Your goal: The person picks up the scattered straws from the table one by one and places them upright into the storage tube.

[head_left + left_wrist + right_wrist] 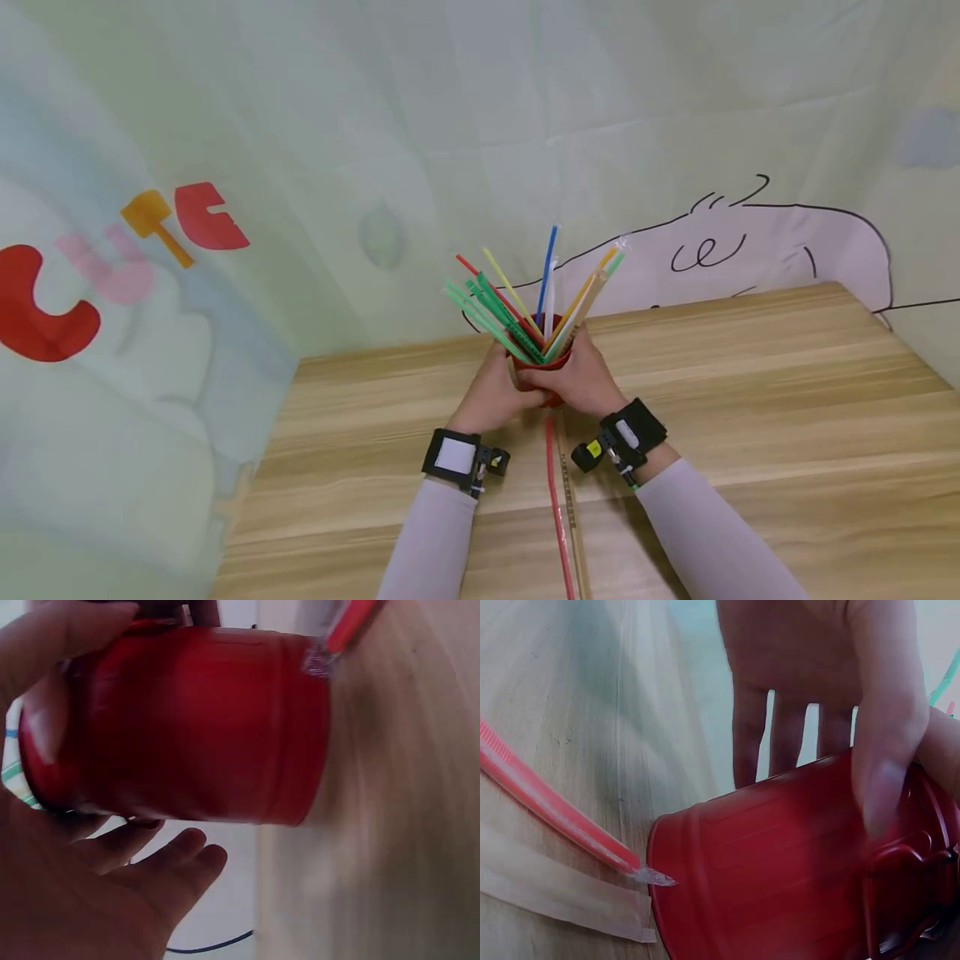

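Note:
Between both hands is a small red bucket (553, 402), its smooth side large in the left wrist view (195, 727) and its wire handle visible in the right wrist view. The left hand (491, 396) grips its left side, thumb across the front near the rim. From the right, the right hand (588, 379) holds the opposite side, thumb also in front. Fanning out of the bucket are several straws: green straws (498, 304), a blue straw (548, 271), an orange straw (588, 287) and others. Just in front, a red wrapped straw (556, 500) and a paper-wrapped straw (570, 500) lie side by side.
A wood-grain table (360, 467) spreads under the arms, its back edge close behind the bucket. Beyond it hangs a pale printed curtain (420, 167) with coloured letters at left and a line drawing at right. Each wrist wears a strapped camera.

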Tool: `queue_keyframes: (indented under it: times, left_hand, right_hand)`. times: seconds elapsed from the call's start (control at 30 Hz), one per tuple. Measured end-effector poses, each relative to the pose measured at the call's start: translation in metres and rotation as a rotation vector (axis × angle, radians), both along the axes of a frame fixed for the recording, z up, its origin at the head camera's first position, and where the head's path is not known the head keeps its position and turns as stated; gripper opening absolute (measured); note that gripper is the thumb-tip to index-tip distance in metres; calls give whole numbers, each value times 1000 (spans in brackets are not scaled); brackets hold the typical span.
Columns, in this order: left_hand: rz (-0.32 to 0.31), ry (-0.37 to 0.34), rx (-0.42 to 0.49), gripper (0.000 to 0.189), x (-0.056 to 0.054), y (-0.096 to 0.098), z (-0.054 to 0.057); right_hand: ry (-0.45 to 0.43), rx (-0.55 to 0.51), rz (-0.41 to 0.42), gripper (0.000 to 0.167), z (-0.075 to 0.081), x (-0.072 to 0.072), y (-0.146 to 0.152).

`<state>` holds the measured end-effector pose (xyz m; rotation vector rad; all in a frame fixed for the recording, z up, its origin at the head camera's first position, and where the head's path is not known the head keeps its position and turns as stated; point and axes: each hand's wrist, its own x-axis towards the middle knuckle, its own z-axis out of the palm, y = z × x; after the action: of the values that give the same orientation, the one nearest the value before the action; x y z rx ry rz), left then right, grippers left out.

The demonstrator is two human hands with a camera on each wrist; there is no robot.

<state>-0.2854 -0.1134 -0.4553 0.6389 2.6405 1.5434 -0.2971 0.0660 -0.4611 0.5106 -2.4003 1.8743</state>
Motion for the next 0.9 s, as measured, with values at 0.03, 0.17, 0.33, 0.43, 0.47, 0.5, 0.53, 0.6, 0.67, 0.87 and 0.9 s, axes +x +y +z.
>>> queue_keyframes:
  times: [0.03,0.17,0.33,0.43,0.47,0.5,0.53,0.6,0.67,0.87,0.9]
  left_hand:
    - [-14,10,20,98,-2,0,-2]
    - [-41,45,68,91,-8,2,-8]
    - [-7,62,106,89,-12,9,-16]
    - [31,64,100,93,-13,13,-19]
    - [42,64,96,94,-13,13,-19]
    - [52,61,93,95,-13,13,-19]
    - [61,56,92,95,-13,13,-19]
    - [79,39,87,94,-13,13,-19]
    - [98,23,77,92,-13,13,-19]
    - [153,-19,43,86,-10,11,-20]
    - [159,-21,39,85,-9,11,-20]
  right_hand:
    - [1,-1,0,89,0,0,-1]
    - [1,-6,2,90,1,0,-4]
    - [-4,2,-19,92,1,0,-2]
    - [1,14,-22,91,1,0,0]
    - [4,15,-18,91,1,-1,0]
    - [7,15,-14,90,1,-1,0]
    - [8,14,-11,90,2,-1,1]
    - [9,15,-6,90,3,-1,1]
    - [7,16,-5,90,3,-2,1]
    - [-1,24,0,90,2,-1,1]
    - [-1,24,2,90,2,0,0]
